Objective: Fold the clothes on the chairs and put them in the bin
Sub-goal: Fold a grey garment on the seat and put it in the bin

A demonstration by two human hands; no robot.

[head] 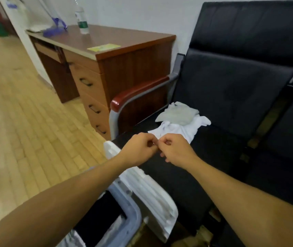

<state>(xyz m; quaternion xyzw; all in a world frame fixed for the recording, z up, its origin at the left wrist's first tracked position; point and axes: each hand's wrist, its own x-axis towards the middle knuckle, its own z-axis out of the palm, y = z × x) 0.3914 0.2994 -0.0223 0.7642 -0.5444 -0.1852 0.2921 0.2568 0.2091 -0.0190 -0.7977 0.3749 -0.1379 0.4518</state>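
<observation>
Both hands, left hand (pixel 138 148) and right hand (pixel 176 150), knuckle to knuckle above black chair seat (pixel 222 139), each grip curled narrow, contents impossible to tell; white garment (pixel 177 129) under greyish cloth (pixel 177 113) just beyond, white bin (pixel 135 207) below, handy for dropping folds.

You have a black chair (pixel 231 90) with a red-brown armrest (pixel 138 91); on it a white garment (pixel 177 130) under a pale, possibly grey-green cloth (pixel 177 113). The desk (pixel 124 56) is reddish-brown, the bin (pixel 142 184) white.
</observation>
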